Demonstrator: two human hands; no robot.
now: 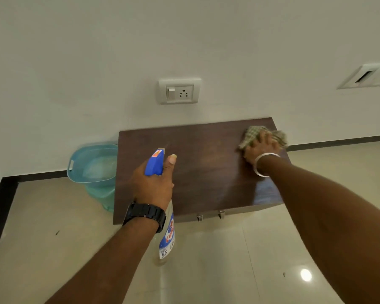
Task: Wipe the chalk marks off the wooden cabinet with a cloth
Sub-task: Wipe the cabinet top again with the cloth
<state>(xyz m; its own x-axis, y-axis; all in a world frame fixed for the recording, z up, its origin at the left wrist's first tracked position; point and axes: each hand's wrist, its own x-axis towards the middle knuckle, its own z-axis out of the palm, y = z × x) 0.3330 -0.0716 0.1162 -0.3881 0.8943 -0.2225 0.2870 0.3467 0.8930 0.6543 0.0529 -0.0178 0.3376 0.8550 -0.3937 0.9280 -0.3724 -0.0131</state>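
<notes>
A dark wooden cabinet [206, 172] stands against the white wall, its top seen from above. My right hand [261, 148] presses a checked green and beige cloth [253, 133] flat on the cabinet's far right corner. My left hand [154, 185] hovers over the cabinet's left front part and grips a spray bottle [167, 235] with a blue trigger head [155, 162] pointing at the top. The clear bottle hangs below my wrist. No distinct chalk marks show on the top; a faint pale smear lies near the nozzle.
A light blue plastic tub [92, 165] sits on the floor left of the cabinet. A wall socket [179, 91] is above the cabinet, another switch plate [369, 76] far right. Two metal handles [210, 216] stick out of the cabinet front. Glossy beige floor tiles [228, 260] lie below.
</notes>
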